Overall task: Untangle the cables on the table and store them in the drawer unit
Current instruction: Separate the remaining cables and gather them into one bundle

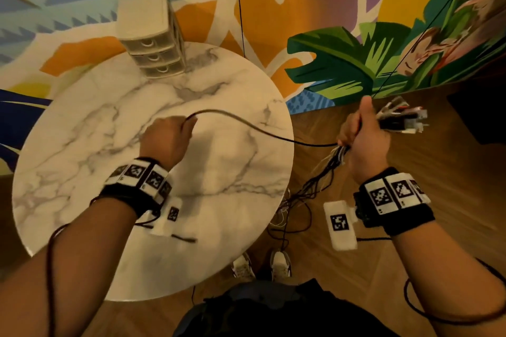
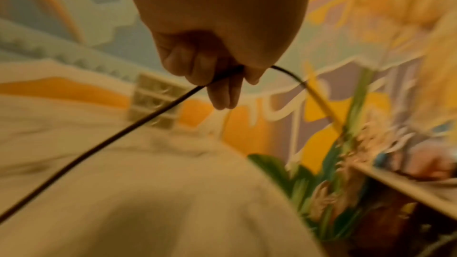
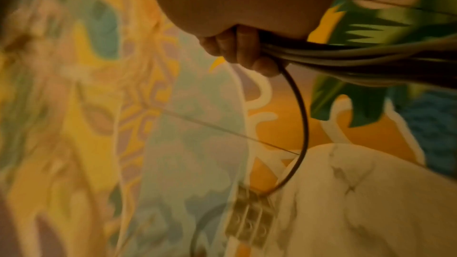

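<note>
1. A thin, round black cable (image 1: 246, 128) is pinched in the curled fingers of the left hand (image 1: 167, 139) above the round white marble-veined table (image 1: 82, 145).
2. The cable is stretched in a shallow arc from there to the right hand (image 1: 364, 142), held beyond the table's edge.
3. A thick bundle of black, white and grey cables (image 1: 397, 120) is clenched in the right fist; loose strands are left hanging toward the floor.
4. A small cream plastic three-drawer unit (image 1: 153, 44), its drawers closed, is seen at the table's far edge.
5. A wooden floor (image 1: 410, 172) and a colourful painted mural (image 1: 342, 63) are seen around it.
</note>
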A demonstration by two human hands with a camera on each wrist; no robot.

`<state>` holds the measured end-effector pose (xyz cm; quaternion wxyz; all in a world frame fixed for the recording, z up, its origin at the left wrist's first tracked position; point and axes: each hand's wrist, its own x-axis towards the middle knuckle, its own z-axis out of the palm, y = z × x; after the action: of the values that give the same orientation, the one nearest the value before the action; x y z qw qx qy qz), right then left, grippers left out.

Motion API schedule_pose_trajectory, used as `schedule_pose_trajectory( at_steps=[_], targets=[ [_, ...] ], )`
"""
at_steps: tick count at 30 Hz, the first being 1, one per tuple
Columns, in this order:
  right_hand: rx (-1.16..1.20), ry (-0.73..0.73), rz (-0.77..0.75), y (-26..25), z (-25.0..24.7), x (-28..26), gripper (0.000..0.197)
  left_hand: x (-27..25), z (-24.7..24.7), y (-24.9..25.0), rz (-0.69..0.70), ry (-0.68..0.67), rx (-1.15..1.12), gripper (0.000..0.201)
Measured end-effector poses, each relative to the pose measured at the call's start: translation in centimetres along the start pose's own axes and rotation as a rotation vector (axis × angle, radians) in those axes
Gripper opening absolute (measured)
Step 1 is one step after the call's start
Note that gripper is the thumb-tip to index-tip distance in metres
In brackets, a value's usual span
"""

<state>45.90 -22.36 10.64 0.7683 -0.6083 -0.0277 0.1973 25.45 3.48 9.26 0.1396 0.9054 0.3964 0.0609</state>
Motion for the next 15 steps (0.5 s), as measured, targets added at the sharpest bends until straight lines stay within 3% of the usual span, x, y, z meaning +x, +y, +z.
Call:
schedule_pose_trajectory(
  at_steps=[3,6,8,10,12,15],
  targets=[
    [-0.364,-0.223,-0.033,-0.4,2.1,-2.5,0.045,-0.8,-1.9,7.2,0.141,0.027,0.197,0.051],
    [-0.51,-0.423,0.029,0.1,3.8,-4.2,0.043,-4.1,-1.6,13.0,0.362,-0.057,0.354,0.04],
    [-0.481,-0.4,0.049,0.8,4.1,-4.7,0.038,-6.3,-0.7,15.2,0.472,-0.082,0.349,0.03],
    [-0.404,-0.335,0.084,1.2,3.7,-4.8,0.031,-7.2,0.4,16.1,0.495,-0.104,0.233,0.026],
    [-0.373,-0.293,0.091,1.1,3.0,-4.4,0.033,-6.7,1.5,15.8,0.459,-0.178,0.094,0.028],
    [-0.356,-0.187,0.066,0.4,1.6,-3.2,0.041,-5.6,3.6,12.2,0.295,-0.345,0.012,0.029]
  ],
)
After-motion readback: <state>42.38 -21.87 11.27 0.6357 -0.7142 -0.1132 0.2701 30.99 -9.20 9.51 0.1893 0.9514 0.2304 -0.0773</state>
